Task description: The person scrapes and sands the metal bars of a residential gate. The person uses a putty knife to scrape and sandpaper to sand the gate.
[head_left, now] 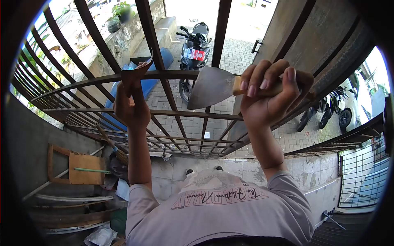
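Observation:
Raised in front of the metal bars [180,74], my right hand [277,88] is wrapped round the wooden handle of a putty knife [211,88]. Its wide grey blade points left, close to a horizontal bar. My left hand [133,102] is up at the same rail, pinching a curved reddish-brown sheet [137,73] that looks like sandpaper. The sheet stands at the rail, partly over a vertical bar; whether it touches the metal I cannot tell.
Beyond the bars stand a parked motorcycle [195,53], a blue cover [164,59] and more motorcycles [324,108] at the right. A wooden frame [86,168], poles and a broom [117,151] lie or lean at the lower left. A wire grid [363,172] is at the right.

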The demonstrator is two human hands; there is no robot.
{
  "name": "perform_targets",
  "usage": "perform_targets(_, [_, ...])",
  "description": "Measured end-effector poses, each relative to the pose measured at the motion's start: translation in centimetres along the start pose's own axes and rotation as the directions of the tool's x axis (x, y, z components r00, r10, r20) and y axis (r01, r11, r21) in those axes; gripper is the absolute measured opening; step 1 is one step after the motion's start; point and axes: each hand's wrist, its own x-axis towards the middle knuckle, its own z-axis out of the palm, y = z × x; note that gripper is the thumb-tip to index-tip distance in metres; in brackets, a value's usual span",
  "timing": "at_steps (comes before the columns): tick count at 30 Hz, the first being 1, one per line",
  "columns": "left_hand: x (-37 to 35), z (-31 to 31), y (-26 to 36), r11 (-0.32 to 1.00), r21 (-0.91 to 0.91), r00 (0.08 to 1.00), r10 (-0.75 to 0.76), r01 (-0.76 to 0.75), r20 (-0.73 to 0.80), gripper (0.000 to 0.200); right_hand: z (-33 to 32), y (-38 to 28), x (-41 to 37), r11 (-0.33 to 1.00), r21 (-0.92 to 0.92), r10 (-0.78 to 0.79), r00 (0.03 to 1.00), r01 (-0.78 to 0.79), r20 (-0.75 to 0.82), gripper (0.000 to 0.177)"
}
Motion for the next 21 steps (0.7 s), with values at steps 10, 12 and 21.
perform_targets(10, [0.4, 0.3, 0.4, 0.999, 0.0, 0.999, 0.05, -0.05, -0.002, 0.02, 1.0, 0.2, 1.0, 0.996, -0.081, 0.04, 0.998, -0.036, 0.05, 0.008])
perform_targets(12, [0.4, 0.5, 0.3, 0.998, -0.038, 0.999, 0.046, -0.047, -0.019, 0.019, 1.8, 1.3, 0.9, 0.996, -0.093, 0.016, 0.999, -0.012, 0.045, 0.007])
perform_targets(21, [1.7, 0.4, -0.1, 0.919, 0.051, 0.918, 0.385, -0.391, 0.098, 0.022, 3.3, 2.5, 1.2, 0.995, -0.05, -0.079, 0.995, 0.082, 0.062, 0.01])
